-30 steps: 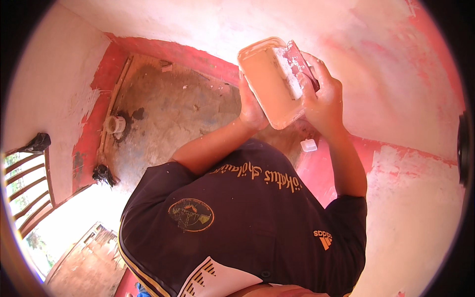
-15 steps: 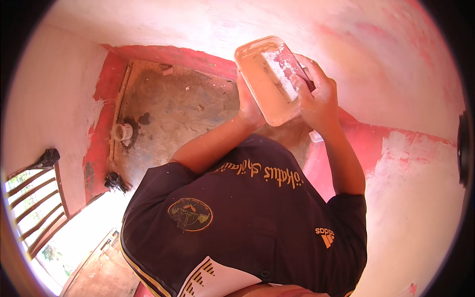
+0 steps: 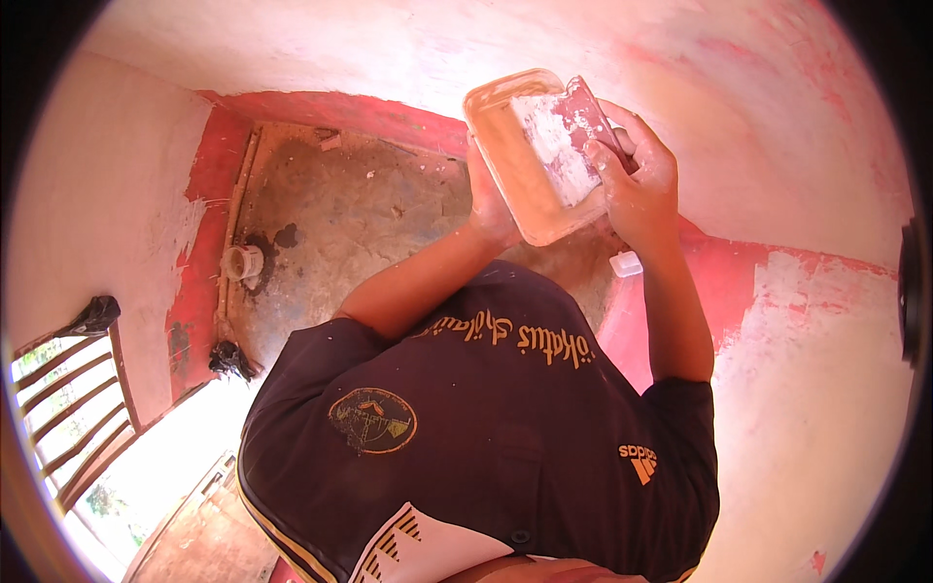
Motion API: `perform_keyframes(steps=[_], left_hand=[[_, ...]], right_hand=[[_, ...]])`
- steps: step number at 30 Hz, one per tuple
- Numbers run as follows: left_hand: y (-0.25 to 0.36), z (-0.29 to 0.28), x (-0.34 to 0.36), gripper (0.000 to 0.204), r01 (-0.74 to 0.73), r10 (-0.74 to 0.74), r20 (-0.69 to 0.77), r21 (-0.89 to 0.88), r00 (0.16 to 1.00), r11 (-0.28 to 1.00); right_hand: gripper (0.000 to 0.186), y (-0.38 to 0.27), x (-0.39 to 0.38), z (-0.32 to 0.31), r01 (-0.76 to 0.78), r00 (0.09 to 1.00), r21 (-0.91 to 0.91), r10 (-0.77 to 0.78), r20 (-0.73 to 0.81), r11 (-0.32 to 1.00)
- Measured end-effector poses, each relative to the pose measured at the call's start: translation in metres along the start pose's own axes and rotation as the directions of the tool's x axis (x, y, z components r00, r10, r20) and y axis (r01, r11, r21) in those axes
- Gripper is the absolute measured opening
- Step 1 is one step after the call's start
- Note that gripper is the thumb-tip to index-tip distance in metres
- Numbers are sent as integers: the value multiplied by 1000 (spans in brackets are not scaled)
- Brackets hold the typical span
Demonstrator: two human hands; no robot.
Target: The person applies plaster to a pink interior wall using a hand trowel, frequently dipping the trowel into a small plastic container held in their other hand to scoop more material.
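A shallow rectangular plastic tub with rounded corners is held up in front of me, tilted so its inside shows. My left hand grips it from the left and below, its fingers mostly hidden behind the wall. In my right hand is a wide putty knife, dark red and smeared with white paste. Its blade reaches over the right side of the tub, with my thumb on the near face and fingers behind. White paste coats much of the blade. Whether the blade touches the tub's inside I cannot tell.
Pale, patchy wall with a red lower band rises close beyond the tub. On the stained floor a white bucket stands at the left, near a black plastic bag. A small white container lies below my right wrist. A barred window is at far left.
My right hand has shifted right with the putty knife, drawing it partly out past the tub's right rim. More of the paste-coated blade shows. The tub and my left hand have barely moved.
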State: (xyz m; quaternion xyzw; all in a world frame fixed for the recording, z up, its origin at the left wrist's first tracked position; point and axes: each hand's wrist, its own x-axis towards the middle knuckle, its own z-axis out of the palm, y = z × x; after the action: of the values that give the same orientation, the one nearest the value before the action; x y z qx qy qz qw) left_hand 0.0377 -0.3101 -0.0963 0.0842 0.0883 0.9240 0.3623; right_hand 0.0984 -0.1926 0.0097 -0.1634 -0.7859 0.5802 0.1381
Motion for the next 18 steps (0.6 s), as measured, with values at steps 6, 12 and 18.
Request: perform_keyframes(steps=[6, 12, 18], left_hand=[[0, -4, -6, 89, -30, 28, 47, 35, 999, 999], [-2, 1, -11, 89, 0, 0, 1, -55, 1000, 998], [-6, -12, -27, 91, -28, 19, -114, -80, 993, 996]], right_hand=[[41, -5, -14, 2, 6, 1000, 36, -6, -5, 999], [40, -11, -28, -11, 22, 997, 30, -20, -76, 999], [40, -8, -61, 6, 136, 975, -161, -161, -153, 978]])
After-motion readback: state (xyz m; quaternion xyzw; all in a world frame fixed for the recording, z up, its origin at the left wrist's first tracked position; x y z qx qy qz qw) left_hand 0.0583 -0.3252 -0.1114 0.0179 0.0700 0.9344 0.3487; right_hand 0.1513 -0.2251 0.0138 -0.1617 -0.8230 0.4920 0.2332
